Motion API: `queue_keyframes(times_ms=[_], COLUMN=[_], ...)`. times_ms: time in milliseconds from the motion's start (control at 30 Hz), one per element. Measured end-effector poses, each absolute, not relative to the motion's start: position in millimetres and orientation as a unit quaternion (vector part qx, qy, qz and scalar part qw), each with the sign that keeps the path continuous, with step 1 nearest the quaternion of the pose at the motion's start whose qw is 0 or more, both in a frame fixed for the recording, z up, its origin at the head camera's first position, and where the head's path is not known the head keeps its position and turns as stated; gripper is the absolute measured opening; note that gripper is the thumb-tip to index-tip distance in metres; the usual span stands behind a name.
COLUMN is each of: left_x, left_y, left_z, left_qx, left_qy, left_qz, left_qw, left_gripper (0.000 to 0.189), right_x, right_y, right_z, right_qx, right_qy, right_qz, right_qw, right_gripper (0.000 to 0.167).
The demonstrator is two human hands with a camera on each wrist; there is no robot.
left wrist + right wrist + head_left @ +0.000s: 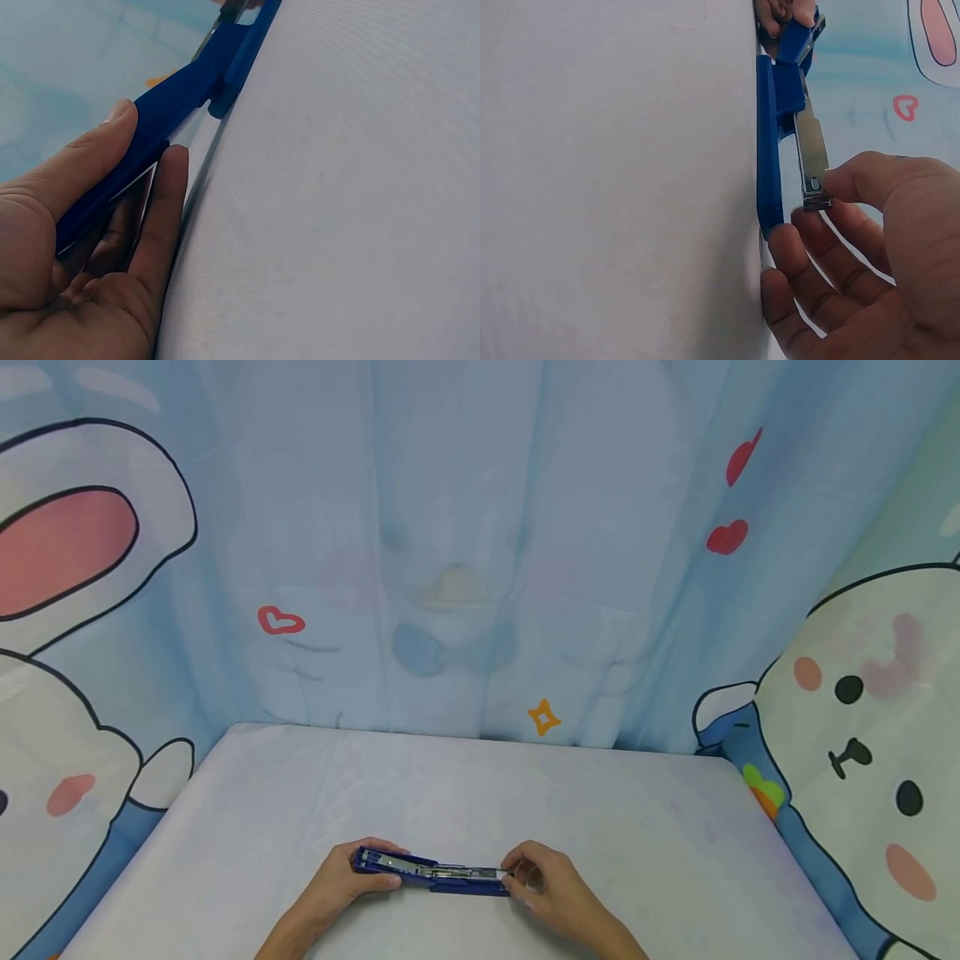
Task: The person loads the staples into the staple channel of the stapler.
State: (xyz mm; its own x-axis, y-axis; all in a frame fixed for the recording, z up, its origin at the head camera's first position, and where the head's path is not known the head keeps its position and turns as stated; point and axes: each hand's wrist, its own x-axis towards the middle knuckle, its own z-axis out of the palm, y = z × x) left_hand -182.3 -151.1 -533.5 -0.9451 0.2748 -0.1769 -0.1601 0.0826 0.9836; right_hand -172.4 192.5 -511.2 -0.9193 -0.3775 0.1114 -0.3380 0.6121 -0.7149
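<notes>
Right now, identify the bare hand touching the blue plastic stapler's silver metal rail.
The right hand, thumb on the rail; the left hand grips the opened blue cover.

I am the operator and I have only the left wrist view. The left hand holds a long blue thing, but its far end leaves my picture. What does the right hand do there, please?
Observer: The right hand pinches the end of a metal rail between thumb and fingers.
Operator: Thank you. Does this rail lie against the blue base at that end?
Observer: No, the right wrist view shows a gap between them there.
Operator: And the cover in the left hand, which side is turned up?
Observer: Its hollow inner side; the head view looks into it.
</notes>
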Motion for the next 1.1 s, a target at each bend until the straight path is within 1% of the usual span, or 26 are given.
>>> queue_keyframes(times_ms=[400,633,900,1100], left_x=[-183.4,-182.5,-180.9,-179.8], left_y=[-152.3,-152.5,-153.9,-153.3], left_z=[-533.9,-534.9,-534.5,-535.0], left_qx=[0.043,0.047,0.064,0.061], left_qy=[0.72,0.719,0.706,0.703], left_qz=[0.672,0.673,0.683,0.689], left_qw=[0.168,0.166,0.174,0.166], left_gripper=[0.054,0.055,0.054,0.055], right_x=[-172.2,-172.3,-172.3,-172.1], right_y=[193.8,198.4,197.9,196.3], right_z=[-518.3,-521.3,-525.3,-524.0], right_qx=[-0.176,-0.186,-0.184,-0.178], right_qy=[0.885,0.88,0.882,0.883], right_qz=[-0.43,-0.436,-0.433,-0.434], right_qw=[0.038,0.044,0.034,0.029], right_gripper=[0.012,0.019,0.02,0.019])
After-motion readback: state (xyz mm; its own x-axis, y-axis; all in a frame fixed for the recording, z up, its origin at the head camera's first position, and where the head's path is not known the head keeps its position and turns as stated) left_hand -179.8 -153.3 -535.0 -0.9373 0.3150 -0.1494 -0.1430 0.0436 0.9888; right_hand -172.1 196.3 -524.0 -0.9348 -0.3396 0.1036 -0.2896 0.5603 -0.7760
